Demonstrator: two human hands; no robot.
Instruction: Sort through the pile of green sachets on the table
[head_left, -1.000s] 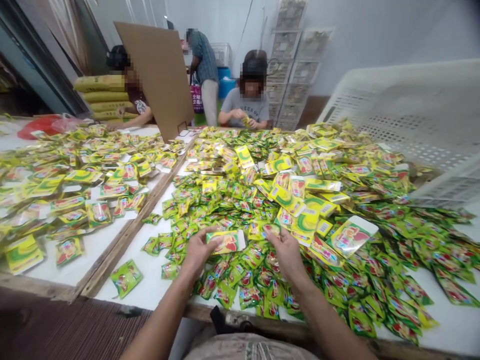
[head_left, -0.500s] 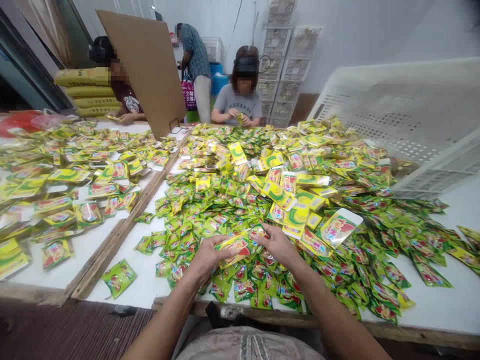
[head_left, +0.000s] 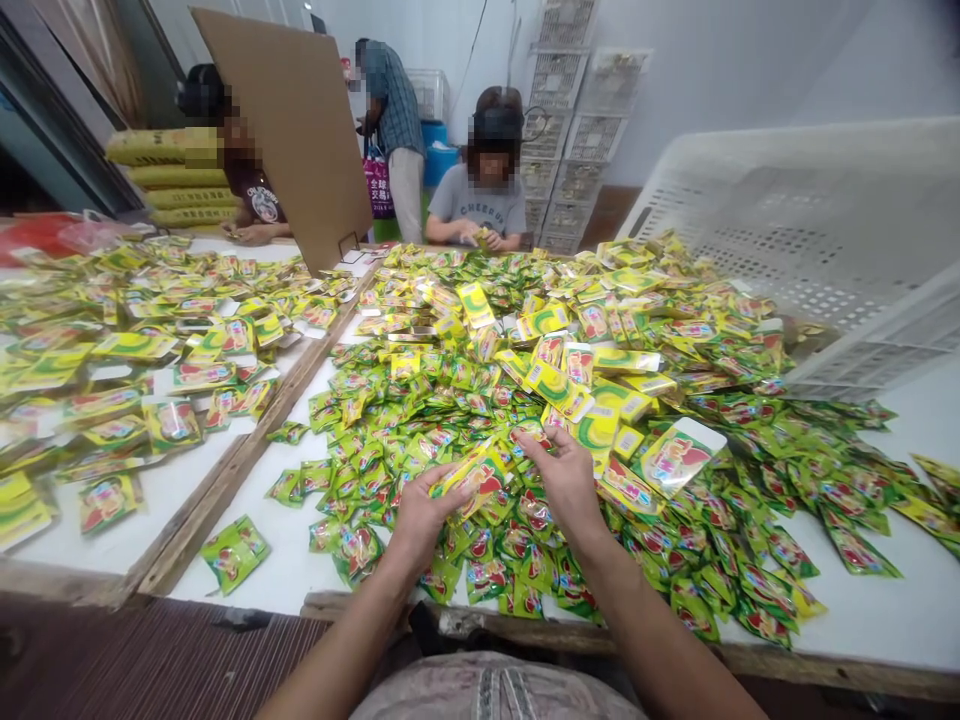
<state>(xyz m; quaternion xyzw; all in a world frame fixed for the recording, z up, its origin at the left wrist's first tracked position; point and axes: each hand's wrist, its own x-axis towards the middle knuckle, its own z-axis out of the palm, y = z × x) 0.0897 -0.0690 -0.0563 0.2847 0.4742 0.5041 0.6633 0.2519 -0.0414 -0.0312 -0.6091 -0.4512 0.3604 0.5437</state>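
Observation:
My left hand is closed on a larger yellow-green packet, held tilted just above the pile. My right hand is next to it with thumb and fingers pinched on a small green sachet near the packet's upper end. Under both hands lies a wide heap of small green sachets on a white table. Several larger yellow packets lie on top of the heap just beyond my right hand.
A big white plastic crate lies tipped at the right. A second table at the left is covered with more packets. A cardboard sheet stands at the far end. Three other people are at the back, two of them seated.
My hands came together over the pile and the packet in my left hand tilted up. My right hand then rose slightly, pinching a sachet at the packet's top.

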